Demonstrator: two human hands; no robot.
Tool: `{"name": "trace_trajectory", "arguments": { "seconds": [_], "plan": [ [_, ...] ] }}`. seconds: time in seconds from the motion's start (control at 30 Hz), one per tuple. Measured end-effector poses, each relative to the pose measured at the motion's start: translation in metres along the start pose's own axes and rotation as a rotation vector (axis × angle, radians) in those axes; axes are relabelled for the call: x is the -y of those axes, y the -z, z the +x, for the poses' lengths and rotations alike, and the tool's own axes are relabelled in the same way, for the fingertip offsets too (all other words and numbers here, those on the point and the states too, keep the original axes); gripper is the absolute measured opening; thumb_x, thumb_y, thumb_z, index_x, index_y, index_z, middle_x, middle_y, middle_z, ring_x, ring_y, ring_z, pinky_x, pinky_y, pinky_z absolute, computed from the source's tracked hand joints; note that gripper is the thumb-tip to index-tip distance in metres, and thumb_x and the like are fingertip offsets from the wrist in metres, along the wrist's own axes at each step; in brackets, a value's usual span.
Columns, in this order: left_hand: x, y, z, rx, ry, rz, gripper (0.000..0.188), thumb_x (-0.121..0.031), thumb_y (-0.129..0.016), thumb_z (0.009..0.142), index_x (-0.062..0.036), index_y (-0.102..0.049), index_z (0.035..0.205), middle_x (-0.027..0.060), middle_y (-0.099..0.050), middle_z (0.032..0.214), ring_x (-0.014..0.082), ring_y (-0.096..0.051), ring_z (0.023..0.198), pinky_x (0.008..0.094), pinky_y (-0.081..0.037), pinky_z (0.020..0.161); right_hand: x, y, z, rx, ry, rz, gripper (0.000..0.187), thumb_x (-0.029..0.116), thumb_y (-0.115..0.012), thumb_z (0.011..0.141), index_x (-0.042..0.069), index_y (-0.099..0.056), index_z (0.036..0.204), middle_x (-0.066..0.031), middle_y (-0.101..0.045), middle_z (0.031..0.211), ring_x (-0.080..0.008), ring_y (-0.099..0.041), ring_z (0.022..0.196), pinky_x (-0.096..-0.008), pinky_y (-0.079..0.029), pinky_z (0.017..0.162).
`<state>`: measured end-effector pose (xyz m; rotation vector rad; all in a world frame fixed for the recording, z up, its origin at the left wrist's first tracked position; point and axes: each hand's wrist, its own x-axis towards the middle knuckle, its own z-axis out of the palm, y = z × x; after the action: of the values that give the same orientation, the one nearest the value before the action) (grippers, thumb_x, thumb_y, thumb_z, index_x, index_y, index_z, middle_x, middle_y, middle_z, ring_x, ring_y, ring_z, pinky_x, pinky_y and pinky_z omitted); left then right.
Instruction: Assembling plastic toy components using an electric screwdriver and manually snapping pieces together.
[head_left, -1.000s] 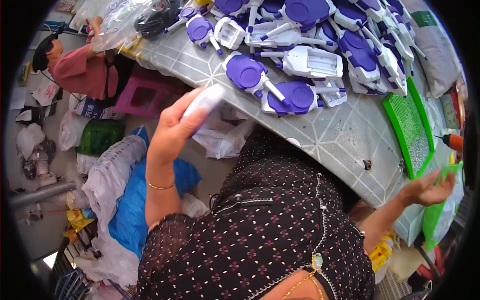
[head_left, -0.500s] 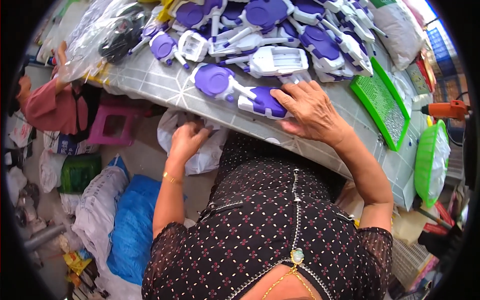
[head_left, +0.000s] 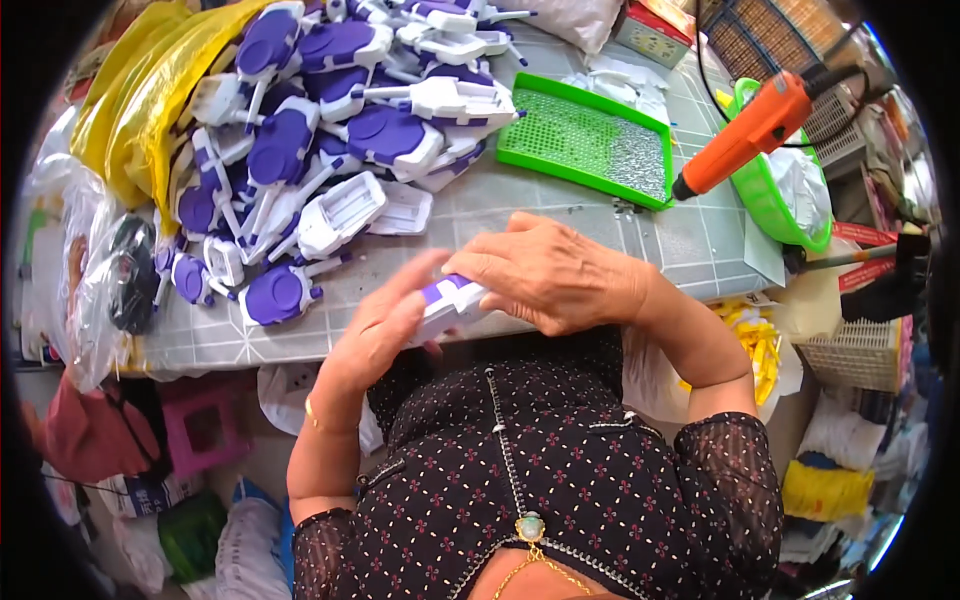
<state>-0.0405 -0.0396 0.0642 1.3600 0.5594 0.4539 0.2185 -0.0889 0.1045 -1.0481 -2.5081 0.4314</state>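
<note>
A purple and white plastic housing (head_left: pixel 450 306) is held between my two hands, just off the table's front edge. My right hand (head_left: pixel 555 275) is closed on its right end, fingers bent over the top. At the other end, my left hand (head_left: pixel 375 335) wraps the piece, its upper fingers smeared by motion. My hands cover much of the piece. Left of them, a similar purple and white unit (head_left: pixel 278 295) with a thin arm lies near the table edge. Behind it is a heap of purple and white housings (head_left: pixel 385 135), several showing hollow white undersides.
A green perforated tray (head_left: pixel 590 145) holding small metal parts lies beyond my right hand. An orange electric screwdriver (head_left: pixel 745 135) hangs to its right, before a green basket (head_left: pixel 825 215). Yellow sacking (head_left: pixel 150 100) and clear plastic (head_left: pixel 85 300) lie at the left. A person's sleeve (head_left: pixel 95 430) shows at far left.
The view has swung to the right. My right hand has lifted the housing off the tabletop and drawn it nearer. My left hand has come up from below the table edge to the piece.
</note>
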Motion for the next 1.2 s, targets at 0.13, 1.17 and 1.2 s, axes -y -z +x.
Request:
{"name": "trace_trajectory", "arguments": {
  "seconds": [0.13, 1.17, 1.2],
  "plan": [
    [0.03, -0.005, 0.031, 0.313, 0.222, -0.368, 0.074, -0.056, -0.052, 0.097, 0.0013, -0.045, 0.142, 0.0226, -0.065, 0.113, 0.0242, -0.065, 0.077, 0.031, -0.051, 0.058, -0.017, 0.003, -0.022, -0.112, -0.105, 0.084, 0.033, 0.018, -0.063, 0.094, 0.006, -0.059, 0.124, -0.012, -0.064, 0.107, -0.0291, -0.063, 0.096, -0.0392, -0.045, 0.083],
    [0.055, -0.028, 0.012, 0.013, 0.065, -0.958, 0.1, -0.038, -0.084, 0.076, -0.0026, -0.031, 0.153, 0.0284, -0.048, 0.143, 0.0437, -0.058, 0.122, 0.0542, -0.054, 0.097, -0.066, 0.003, -0.07, -1.36, -0.093, -0.338, 0.034, -0.004, -0.063, 0.088, -0.002, -0.054, 0.12, -0.0163, -0.06, 0.12, -0.0252, -0.059, 0.11, -0.04, -0.047, 0.097],
    [0.055, -0.026, 0.009, -0.026, 0.058, -0.979, 0.104, -0.035, -0.088, 0.071, -0.0027, -0.031, 0.152, 0.0279, -0.049, 0.141, 0.0436, -0.058, 0.122, 0.0545, -0.054, 0.098, -0.054, -0.008, -0.054, -1.137, -0.199, -0.233, 0.021, -0.006, -0.063, 0.085, 0.0, -0.06, 0.106, -0.0172, -0.064, 0.11, -0.0261, -0.063, 0.101, -0.041, -0.051, 0.091]
  ]
}}
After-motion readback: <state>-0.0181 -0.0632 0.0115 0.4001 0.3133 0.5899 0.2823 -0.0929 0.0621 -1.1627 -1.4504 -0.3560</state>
